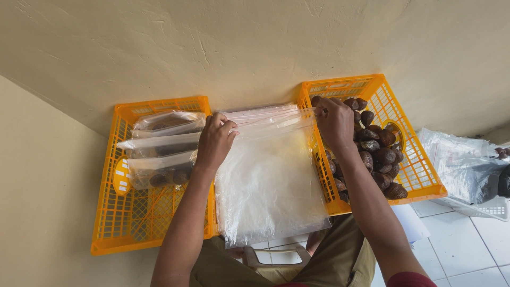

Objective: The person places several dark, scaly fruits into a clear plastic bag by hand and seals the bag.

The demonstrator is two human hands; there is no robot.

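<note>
A big clear plastic bag (268, 180) is held flat between two orange crates, near a pale wall (255, 42). Its top edge is pinched at both corners. The left hand (215, 142) is closed on the top left corner, with the fingers (227, 127) curled tight on the plastic. The right hand (334, 121) is closed on the top right corner, and its fingers (321, 110) are pressed on the bag's edge. The bag is stretched between the two hands and hangs down over the person's lap, where tan trousers (334, 260) are seen. On the left side, an orange crate (125, 223) is seen, and filled clear bags (162, 146) with brown fruit inside are laid in its top part. On the right side, a second orange crate (419, 170) is seen, and loose brown scaly fruit (380, 151) is piled in it, just beside the right hand. Further right, a crumpled plastic sheet (459, 162) is laid over a white basket (491, 208) on the tiled floor (462, 255).
</note>
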